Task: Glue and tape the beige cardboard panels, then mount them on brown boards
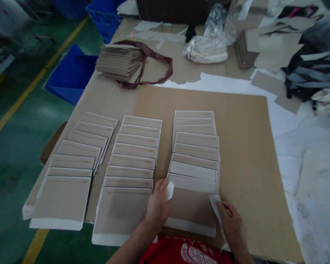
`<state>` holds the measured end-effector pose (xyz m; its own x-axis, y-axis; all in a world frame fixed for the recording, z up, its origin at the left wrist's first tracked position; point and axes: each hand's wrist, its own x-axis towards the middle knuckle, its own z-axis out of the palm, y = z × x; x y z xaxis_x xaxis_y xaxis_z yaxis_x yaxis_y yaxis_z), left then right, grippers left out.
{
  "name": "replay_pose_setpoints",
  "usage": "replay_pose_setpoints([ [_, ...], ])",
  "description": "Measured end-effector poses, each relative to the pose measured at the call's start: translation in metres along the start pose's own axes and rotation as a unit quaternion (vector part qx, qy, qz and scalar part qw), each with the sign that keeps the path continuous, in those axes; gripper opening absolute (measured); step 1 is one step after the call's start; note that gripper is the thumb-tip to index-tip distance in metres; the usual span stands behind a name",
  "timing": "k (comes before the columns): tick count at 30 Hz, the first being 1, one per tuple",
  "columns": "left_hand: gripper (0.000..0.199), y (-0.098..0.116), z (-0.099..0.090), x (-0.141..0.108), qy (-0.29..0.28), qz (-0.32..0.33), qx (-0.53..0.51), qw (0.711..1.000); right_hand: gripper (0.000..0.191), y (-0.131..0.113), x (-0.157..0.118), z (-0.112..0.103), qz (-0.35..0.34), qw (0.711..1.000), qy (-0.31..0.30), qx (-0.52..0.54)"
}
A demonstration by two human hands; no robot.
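Observation:
My left hand [158,205] is closed on a small white strip [169,190] at the left edge of the nearest panel [192,205] in the right-hand column. Beside that panel's right edge, my right hand [233,222] pinches a longer white paper strip [215,205] that hangs down. The panels are grey-beige rectangles with pale borders, overlapping like shingles. A white band [194,183] crosses the upper part of the nearest one, while most others show a thin brownish line. Two more columns lie to the left, a middle column [126,211] and a left column [63,198].
A brown cardboard sheet [244,165] covers much of the table. Farther back are a stack of grey-beige pieces [119,62], a brown strap [167,69] and a clear plastic bag [209,47]. Dark fabric [316,73] lies right. A blue bin [71,73] stands left of the table.

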<state>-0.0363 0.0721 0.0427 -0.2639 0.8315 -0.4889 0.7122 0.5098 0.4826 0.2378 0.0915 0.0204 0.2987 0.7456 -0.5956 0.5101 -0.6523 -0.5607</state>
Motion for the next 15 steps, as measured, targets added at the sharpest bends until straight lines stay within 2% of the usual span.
replay_pose_setpoints([
  [6, 0.050, -0.007, 0.004, 0.003, 0.034, 0.022, 0.012, 0.999, 0.051, 0.010, 0.009, 0.006, 0.003, 1.000, -0.005, 0.021],
  [11, 0.036, -0.010, 0.006, 0.009, 0.083, 0.049, -0.029, 0.995, 0.048, 0.019, 0.015, 0.014, -0.002, 0.997, -0.016, 0.077],
  [13, 0.031, -0.009, 0.005, 0.011, 0.086, 0.032, -0.058, 0.994, 0.048, 0.019, 0.014, 0.016, 0.006, 0.996, -0.013, 0.093],
  [15, 0.029, -0.005, 0.002, 0.012, 0.079, -0.025, -0.101, 0.991, 0.048, 0.018, 0.012, 0.017, 0.012, 0.995, -0.011, 0.097],
])
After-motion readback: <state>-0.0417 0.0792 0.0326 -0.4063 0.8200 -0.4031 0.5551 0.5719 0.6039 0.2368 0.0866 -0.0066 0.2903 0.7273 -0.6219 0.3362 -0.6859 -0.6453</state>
